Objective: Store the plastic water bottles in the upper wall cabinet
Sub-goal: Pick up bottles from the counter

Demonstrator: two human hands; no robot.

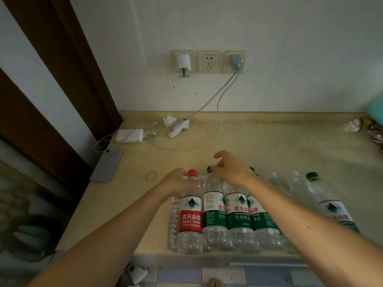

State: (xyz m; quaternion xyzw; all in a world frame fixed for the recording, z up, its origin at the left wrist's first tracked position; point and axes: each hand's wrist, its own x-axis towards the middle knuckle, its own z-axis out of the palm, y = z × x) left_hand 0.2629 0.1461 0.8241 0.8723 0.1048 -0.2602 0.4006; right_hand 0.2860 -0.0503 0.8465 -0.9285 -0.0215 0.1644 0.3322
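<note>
Several plastic water bottles stand in a row at the front edge of the beige counter [269,150]. My left hand [178,181] grips the neck of the red-capped, red-labelled bottle [190,219]. My right hand [231,171] hovers with loosely curled fingers at the green cap of the neighbouring green-labelled bottle [213,214], its thumb raised. More green-labelled bottles [239,217] follow to the right, partly hidden by my right forearm. Another green-capped bottle [333,210] stands at the far right. The wall cabinet is out of view.
A grey phone [106,165] and a rubber band [150,176] lie left of the bottles. A white charger [129,135], a white handheld device [178,128] and cables lie near the wall under the sockets [209,61]. Crumpled tissue [350,126] sits at the right.
</note>
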